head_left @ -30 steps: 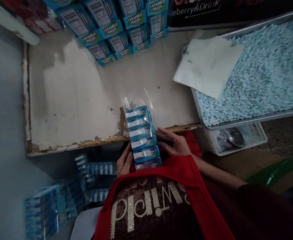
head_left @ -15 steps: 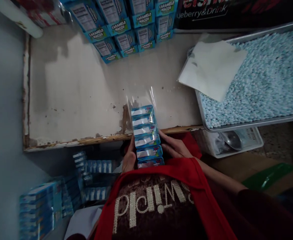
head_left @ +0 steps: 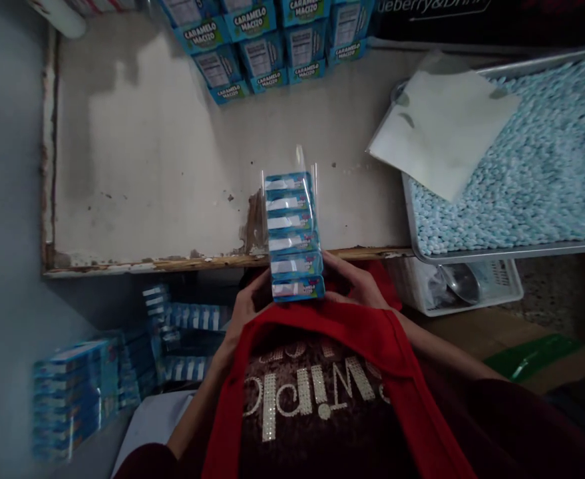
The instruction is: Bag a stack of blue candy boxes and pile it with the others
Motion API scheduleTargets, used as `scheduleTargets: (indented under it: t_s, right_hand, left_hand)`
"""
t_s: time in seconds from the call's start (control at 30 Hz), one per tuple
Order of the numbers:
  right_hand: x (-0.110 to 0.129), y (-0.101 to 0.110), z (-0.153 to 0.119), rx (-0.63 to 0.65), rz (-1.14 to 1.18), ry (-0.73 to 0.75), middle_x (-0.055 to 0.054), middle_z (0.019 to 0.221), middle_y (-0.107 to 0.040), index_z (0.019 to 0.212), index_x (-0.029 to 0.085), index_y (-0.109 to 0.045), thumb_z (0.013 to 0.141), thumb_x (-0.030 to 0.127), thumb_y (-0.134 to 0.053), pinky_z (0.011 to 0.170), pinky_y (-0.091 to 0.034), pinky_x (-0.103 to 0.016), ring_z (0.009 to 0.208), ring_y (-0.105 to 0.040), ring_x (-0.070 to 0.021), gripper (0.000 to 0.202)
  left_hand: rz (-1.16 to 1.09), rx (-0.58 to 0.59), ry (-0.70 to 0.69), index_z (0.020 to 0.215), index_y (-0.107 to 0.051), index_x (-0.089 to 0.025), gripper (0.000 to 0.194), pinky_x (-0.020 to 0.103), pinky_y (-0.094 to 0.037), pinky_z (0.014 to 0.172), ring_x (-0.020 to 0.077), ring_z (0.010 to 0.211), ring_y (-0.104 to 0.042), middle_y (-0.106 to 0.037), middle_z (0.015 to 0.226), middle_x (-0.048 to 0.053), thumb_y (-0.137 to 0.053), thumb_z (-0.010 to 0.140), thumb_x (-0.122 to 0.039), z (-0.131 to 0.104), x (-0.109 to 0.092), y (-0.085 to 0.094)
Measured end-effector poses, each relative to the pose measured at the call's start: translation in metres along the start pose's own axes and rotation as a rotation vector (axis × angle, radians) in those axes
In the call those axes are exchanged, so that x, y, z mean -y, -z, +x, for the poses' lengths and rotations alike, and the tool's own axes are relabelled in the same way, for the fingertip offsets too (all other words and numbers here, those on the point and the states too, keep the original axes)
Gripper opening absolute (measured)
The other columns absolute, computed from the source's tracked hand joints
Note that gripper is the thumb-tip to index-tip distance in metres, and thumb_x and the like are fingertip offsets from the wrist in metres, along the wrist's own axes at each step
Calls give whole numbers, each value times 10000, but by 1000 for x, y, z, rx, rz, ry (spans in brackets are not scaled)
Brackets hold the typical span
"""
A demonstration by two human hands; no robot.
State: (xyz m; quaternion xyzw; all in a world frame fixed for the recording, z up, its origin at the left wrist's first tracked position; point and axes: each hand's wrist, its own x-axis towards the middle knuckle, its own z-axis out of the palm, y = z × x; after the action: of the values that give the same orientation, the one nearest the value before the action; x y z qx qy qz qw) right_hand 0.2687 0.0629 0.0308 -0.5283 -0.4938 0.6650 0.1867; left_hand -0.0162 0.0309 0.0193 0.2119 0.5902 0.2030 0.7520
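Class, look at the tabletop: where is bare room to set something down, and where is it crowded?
The tabletop is barest between its left rim and the bagged boxes; a narrower patch lies between those boxes and the metal tray. It's crowded at back centre, by stacked boxes, and at right, where a sheet overlaps the tray.

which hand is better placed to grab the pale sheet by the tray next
Probably the right hand: it is at the right side of the blue boxes, nearer the pale sheet and the tray. The left hand is on the boxes' other side, so it would likely reach past them.
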Motion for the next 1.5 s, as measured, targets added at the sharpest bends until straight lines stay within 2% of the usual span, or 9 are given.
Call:
scheduleTargets:
  t_s: [0.17,0.3,0.5,0.77,0.87,1.07,1.2,1.37,1.5]
  right_hand:
    - [-2,7,17,-155,-444,177,-134,1532,-702,1626,264,-587,951,470,-825,1213,-578,-573,1386,-698,-348,745]
    - [-16,-5,18,-147,-395,112,-160,1652,-591,1748,248,-384,870,385,-901,1200,-594,-536,1482,-642,-350,1028]
    - [-29,-28,22,-332,-299,-21,-37,1277,-838,1439,303,-750,884,291,-853,1005,-679,-427,1097,-831,-276,564]
    - [-26,-25,22,-534,-269,-46,-7,861,-844,974,231,-812,786,442,-940,706,-661,-310,749,-801,-202,310]
    - [-17,-19,21,-506,-362,79,-28,960,-855,1101,234,-802,862,425,-886,760,-673,-317,807,-814,-198,317]
    - [0,6,19,-345,-545,249,-11,1011,-874,1227,260,-785,999,288,-724,755,-666,-266,847,-843,-172,239]
    - [0,8,19,-459,-746,379,3,854,-850,1079,230,-778,971,219,-733,623,-592,-237,683,-800,-149,117]
    - [13,0,30,-541,-933,590,-13,909,-854,1000,233,-789,980,163,-698,705,-602,-255,766,-806,-143,117]
    - [25,-4,32,-533,-937,545,-3,845,-811,908,264,-781,997,209,-674,674,-593,-269,722,-755,-133,150]
  left_hand:
    - [685,-224,-257,1393,-798,-231,597,480,-626,1065,369,1167,-792,-830,1271,102,-900,825,-385,19,-30,5]
    - [557,-192,-321,1648,-553,-244,1058,450,-658,1027,352,1233,-783,-776,1409,128,-1011,702,-362,34,-15,-2]
    - [364,-427,-450,1443,-735,-231,620,428,-660,1061,308,1147,-820,-839,1255,64,-904,856,-332,39,24,-37]
    - [384,-658,-531,1506,-687,-226,865,389,-708,941,293,1011,-850,-865,1104,61,-1033,719,-313,42,36,-40]
    - [412,-660,-625,1501,-677,-230,844,401,-691,987,277,1073,-833,-839,1218,77,-1024,737,-319,34,22,-28]
    - [455,-462,-766,1010,-850,-222,103,265,-654,837,165,860,-810,-850,958,8,-852,920,-173,24,-17,-11]
    - [590,-499,-838,992,-839,-191,113,256,-644,812,165,836,-804,-846,941,21,-798,914,-121,30,-23,-9]
    - [854,-570,-1046,1033,-830,-183,143,291,-637,910,193,933,-812,-851,1026,59,-738,943,-122,37,-23,-11]
    - [624,-559,-875,926,-819,-200,82,290,-623,836,171,839,-780,-826,902,17,-743,942,-176,30,-27,-12]
